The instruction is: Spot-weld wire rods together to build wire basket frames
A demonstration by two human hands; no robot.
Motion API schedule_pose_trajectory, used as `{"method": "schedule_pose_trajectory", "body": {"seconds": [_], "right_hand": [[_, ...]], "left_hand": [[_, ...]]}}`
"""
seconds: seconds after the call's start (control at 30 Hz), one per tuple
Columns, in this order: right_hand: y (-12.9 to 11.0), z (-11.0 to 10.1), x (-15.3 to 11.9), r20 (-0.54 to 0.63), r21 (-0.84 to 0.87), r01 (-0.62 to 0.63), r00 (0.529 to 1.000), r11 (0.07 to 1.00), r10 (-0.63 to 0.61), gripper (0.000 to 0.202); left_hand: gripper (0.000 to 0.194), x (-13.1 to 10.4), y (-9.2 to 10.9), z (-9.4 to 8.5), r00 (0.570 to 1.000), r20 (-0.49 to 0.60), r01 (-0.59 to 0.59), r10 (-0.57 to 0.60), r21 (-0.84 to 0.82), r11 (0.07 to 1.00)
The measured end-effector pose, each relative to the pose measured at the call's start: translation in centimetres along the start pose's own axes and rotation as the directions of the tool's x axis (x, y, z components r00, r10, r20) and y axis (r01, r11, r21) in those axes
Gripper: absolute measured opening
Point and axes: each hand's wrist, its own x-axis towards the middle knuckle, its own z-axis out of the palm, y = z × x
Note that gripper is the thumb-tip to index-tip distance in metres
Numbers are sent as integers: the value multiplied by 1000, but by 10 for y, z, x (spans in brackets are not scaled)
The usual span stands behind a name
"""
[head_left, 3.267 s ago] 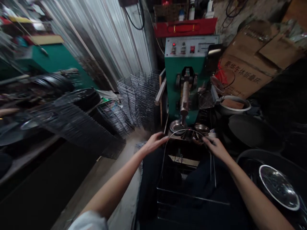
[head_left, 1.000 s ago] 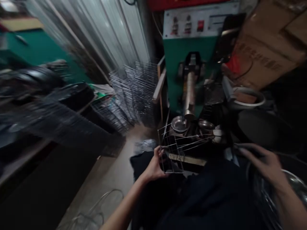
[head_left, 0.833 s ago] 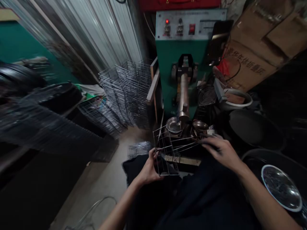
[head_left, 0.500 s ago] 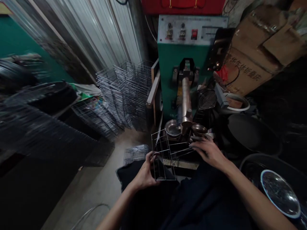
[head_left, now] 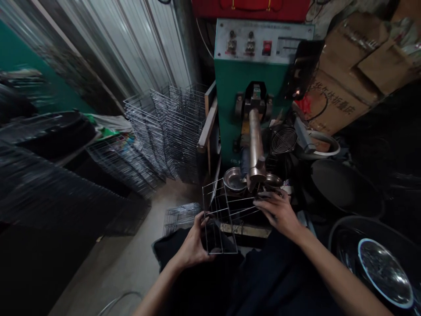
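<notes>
My left hand is closed on the left side of a small wire rack, a bent frame of thin metal rods held over my lap. At the rack's far right end, my right hand grips close below the electrode tip of a green spot-welding machine. The fingers there partly hide what they pinch. The machine's thick metal arm points down toward that end of the rack. A shallow metal dish lies left of the tip, and a second metal bowl is partly covered behind my right hand.
Stacked wire racks stand at the left by the corrugated wall. More wire pieces lie on the floor by my knee. On the right are a dark round pan, a blue-rimmed round container and a cardboard box.
The view has shifted slightly. Both hands keep hold of the rack, and its right end sits a little closer under the machine's tip.
</notes>
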Motion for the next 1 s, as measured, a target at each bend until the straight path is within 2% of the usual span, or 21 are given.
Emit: {"method": "schedule_pose_trajectory", "body": {"seconds": [0.13,0.27,0.43,0.63,1.0], "right_hand": [[-1,3,5,6,-30,27,1000,999,-27,24],[-3,3,9,11,21,40,999,999,-41,19],[0,8,11,-25,56,38,999,998,-37,19],[4,11,15,-69,58,44,997,997,-40,17],[4,12,21,-86,51,-27,996,998,32,13]], "left_hand": [[112,2,-4,-4,1000,-14,-16,17,25,1000],[108,3,-3,-5,1000,-22,-18,20,61,998],[105,5,0,-8,998,-26,-50,53,90,995],[110,9,-3,-14,996,-43,-66,73,140,988],[103,18,-1,-20,997,-8,-75,76,42,996]]}}
